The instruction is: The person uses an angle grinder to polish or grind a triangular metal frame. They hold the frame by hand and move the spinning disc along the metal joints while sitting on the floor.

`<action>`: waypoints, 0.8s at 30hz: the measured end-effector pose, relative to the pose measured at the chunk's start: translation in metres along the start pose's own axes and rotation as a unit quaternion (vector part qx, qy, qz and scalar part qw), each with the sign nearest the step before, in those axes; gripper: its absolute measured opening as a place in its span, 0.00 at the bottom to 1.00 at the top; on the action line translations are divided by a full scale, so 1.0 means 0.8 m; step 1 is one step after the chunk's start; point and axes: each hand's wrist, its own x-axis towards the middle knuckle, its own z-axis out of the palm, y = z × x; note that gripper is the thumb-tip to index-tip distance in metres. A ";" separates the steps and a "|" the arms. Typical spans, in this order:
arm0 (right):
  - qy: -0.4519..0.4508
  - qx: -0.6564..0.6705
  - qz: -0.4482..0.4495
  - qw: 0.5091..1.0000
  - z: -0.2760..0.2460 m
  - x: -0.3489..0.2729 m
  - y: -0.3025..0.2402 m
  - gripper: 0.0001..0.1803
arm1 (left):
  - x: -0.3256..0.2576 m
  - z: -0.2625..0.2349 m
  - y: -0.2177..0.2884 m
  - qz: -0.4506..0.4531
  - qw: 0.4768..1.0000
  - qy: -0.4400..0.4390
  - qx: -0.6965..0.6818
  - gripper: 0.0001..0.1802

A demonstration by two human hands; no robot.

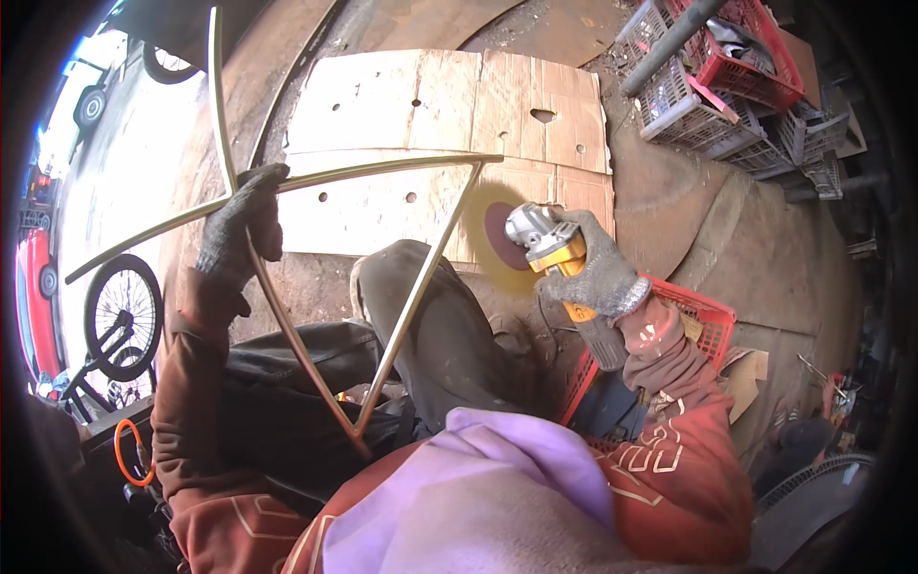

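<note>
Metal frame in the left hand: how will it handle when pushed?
The metal frame is likely stiff: its bars jut past the left hand without folding. Probably light for its size, being thin bars around open gaps. It may swivel, since its long ends spread wide.

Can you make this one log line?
left hand: gripping metal frame | right hand: holding angle grinder | disc: blurred, near metal frame, contact unclear

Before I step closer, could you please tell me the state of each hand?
Grey-gloved left hand: closed around a slim, pale-gold metal frame.
Grey-gloved right hand: closed around a yellow-bodied angle grinder with silver head.
</note>
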 end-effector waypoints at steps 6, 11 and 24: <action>0.088 0.116 0.024 0.989 -0.008 -0.060 -0.013 0.46 | 0.036 -0.037 -0.055 -0.059 0.994 0.010 -0.090 0.21; 0.163 0.224 0.090 0.957 -0.012 -0.125 -0.016 0.41 | 0.030 -0.070 -0.094 -0.109 0.980 -0.029 -0.163 0.25; 0.228 0.319 0.141 0.909 -0.004 -0.228 0.024 0.29 | 0.023 -0.013 -0.056 0.045 0.953 -0.031 -0.299 0.18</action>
